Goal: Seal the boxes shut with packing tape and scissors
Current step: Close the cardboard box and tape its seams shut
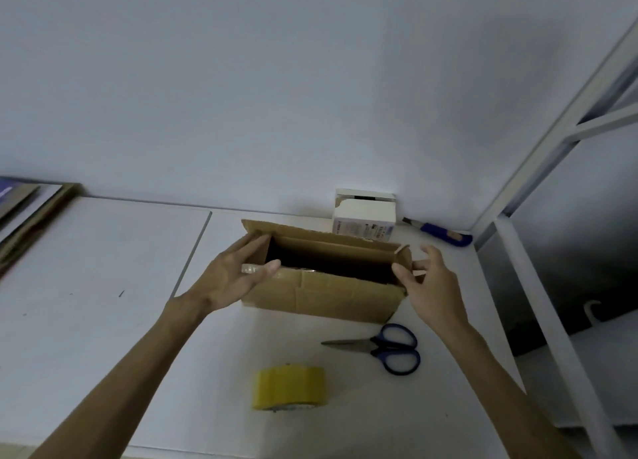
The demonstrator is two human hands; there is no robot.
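Note:
A brown cardboard box [324, 294] stands on the white table [103, 286] with its top flaps open and a dark inside. My left hand [238, 275] lies flat against the box's left end, fingers straight over the left flap, thumb at the front rim. At the box's right end my right hand [428, 279] has its thumb on the front corner and its fingers spread loosely beside the right flap. Blue-handled scissors [383, 348] lie shut in front of the box. Nearer me, a yellowish roll of packing tape [290, 388] stands on edge.
A small white box [364, 217] stands against the wall behind the cardboard box. A blue utility knife [440, 234] lies in the back right corner. Flat cardboard sheets [31, 217] are stacked at far left. A white metal rack [538, 286] borders the table's right side.

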